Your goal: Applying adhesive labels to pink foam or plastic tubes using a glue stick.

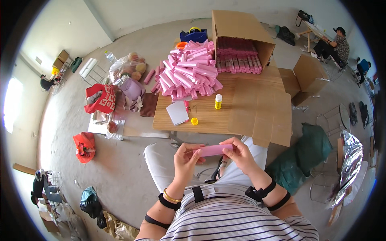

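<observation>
Over my lap, both hands hold a slim pink roll (213, 150) level between them. My left hand (188, 155) pinches its left end, and my right hand (240, 153) has fingers and thumb closed on its right end. Whether the roll is paper or plastic I cannot make out. Beyond my hands, a heap of similar pink rolls (189, 72) covers the back left of the wooden table (209, 126). A glue stick (218, 101) stands upright, its yellow cap (194, 121) lying apart beside a stack of white paper slips (177, 112).
An open carton (241, 24) on its side holds rows of pink rolls. A flattened cardboard flap (261, 104) overhangs the table's right front. Behind the heap sits a blue tape dispenser (194, 35). Left are bags and a purple jug (130, 88); right, a green sack (301, 152).
</observation>
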`<state>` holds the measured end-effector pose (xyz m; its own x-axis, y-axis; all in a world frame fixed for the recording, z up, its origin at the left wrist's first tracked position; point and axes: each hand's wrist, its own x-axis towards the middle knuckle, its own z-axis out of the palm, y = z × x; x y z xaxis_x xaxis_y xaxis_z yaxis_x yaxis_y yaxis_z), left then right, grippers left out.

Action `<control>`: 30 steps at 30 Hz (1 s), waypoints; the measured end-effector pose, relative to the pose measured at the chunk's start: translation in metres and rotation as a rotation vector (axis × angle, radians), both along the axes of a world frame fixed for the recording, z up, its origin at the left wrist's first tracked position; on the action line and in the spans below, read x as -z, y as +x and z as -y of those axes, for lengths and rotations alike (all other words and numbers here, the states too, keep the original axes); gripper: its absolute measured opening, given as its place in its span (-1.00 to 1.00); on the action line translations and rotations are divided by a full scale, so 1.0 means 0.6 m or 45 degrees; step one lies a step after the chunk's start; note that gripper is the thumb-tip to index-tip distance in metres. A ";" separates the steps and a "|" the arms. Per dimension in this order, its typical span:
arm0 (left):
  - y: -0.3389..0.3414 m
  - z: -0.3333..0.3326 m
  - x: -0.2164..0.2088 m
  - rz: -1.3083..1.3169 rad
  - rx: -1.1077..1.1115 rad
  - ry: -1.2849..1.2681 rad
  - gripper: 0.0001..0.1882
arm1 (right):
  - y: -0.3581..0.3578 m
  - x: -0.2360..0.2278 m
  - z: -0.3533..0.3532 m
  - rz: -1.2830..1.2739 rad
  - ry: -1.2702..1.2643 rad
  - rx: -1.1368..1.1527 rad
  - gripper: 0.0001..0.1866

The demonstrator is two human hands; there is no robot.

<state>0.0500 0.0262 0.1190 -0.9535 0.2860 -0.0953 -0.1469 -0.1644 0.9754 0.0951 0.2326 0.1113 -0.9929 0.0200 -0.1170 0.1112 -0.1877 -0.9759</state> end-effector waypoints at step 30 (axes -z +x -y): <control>-0.330 0.084 0.213 -0.859 0.182 -1.480 -0.40 | -0.263 0.265 0.025 0.003 0.708 0.701 -0.70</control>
